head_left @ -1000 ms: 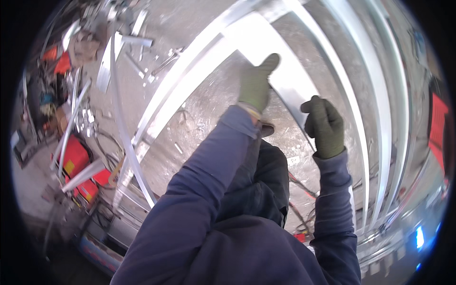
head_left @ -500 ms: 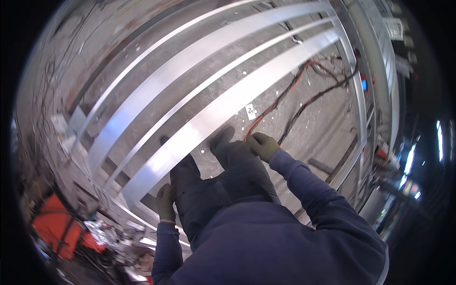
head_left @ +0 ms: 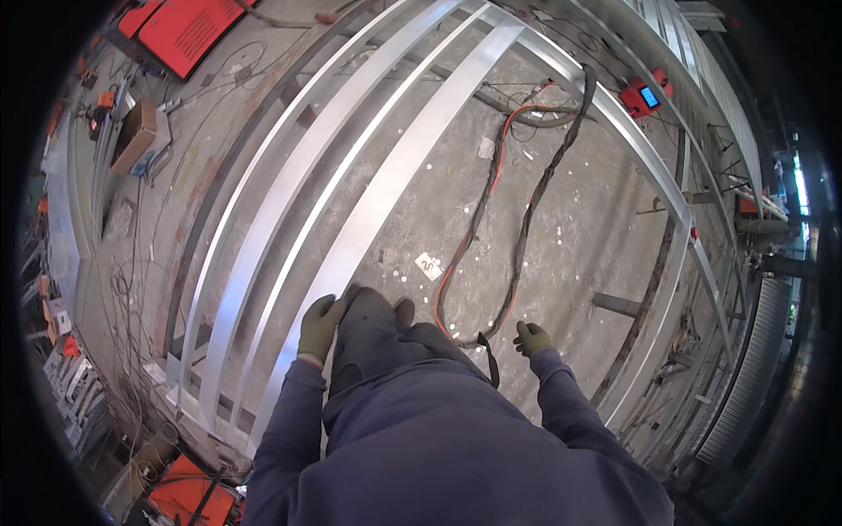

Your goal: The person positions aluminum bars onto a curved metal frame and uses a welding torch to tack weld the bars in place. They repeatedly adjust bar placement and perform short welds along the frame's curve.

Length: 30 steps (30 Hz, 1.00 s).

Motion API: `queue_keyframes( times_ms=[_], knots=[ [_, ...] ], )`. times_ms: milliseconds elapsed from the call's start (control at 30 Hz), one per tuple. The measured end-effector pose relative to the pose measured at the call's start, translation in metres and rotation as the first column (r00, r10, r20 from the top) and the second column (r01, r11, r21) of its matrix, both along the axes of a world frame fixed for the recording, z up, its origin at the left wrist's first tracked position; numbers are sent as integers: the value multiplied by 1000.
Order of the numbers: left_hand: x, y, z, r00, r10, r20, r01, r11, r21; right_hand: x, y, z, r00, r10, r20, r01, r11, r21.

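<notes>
Wide, flat, silver metal bar (head_left: 377, 206), the innermost of several roughly parallel bars in a large bright-metal frame, runs from the lower left to the upper centre, left of the person's legs. The left hand, in an olive-green glove (head_left: 318, 328), lies over or just beside the bar's near part; contact cannot be told, nor how far its fingers are closed. The right hand, in a matching glove (head_left: 531, 338), is well apart from the bar, its fingers bent and no object seen between them; how tightly they curl cannot be told. Near it lies the end of a long black cable with a thin orange-red line beside it (head_left: 529, 215), looped on the grey concrete floor (head_left: 579, 254) and crossing the frame's silver side member (head_left: 631, 134) at the top.

Probable hazards: a foot could catch in the cable loop, which lies close to the dark-trousered legs (head_left: 373, 337); a tug there might drag the cable across the side member and perhaps jolt the frame. A leg swung too low could strike the bar and knock it out of line. A sharp metal edge, if present, could wear the cable's covering.
</notes>
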State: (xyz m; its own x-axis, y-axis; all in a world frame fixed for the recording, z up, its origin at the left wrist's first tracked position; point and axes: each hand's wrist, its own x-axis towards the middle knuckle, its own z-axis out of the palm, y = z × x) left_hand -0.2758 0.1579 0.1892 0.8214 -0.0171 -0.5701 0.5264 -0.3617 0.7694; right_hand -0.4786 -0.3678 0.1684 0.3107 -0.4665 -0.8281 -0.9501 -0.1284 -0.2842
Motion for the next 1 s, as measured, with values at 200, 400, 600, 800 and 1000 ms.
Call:
queue_keyframes(
  times_ms=[200,400,600,800,1000],
  knots=[
    [152,-129,-11,975,-214,58,207,972,116,103,-61,-13,948,-243,207,237,970,52],
    [332,-288,-44,911,-353,214,291,917,272,177,-125,-19,977,-207,49,207,978,-5],
    [488,-444,-74,813,-545,207,397,777,488,343,-210,-46,958,-130,258,157,984,-88],
    [566,-517,-98,823,-565,-62,466,608,643,601,-212,-29,868,-215,448,139,971,196],
    [579,-525,-95,835,-538,-114,485,623,613,749,-236,-63,840,-155,520,17,965,260]
  ],
)
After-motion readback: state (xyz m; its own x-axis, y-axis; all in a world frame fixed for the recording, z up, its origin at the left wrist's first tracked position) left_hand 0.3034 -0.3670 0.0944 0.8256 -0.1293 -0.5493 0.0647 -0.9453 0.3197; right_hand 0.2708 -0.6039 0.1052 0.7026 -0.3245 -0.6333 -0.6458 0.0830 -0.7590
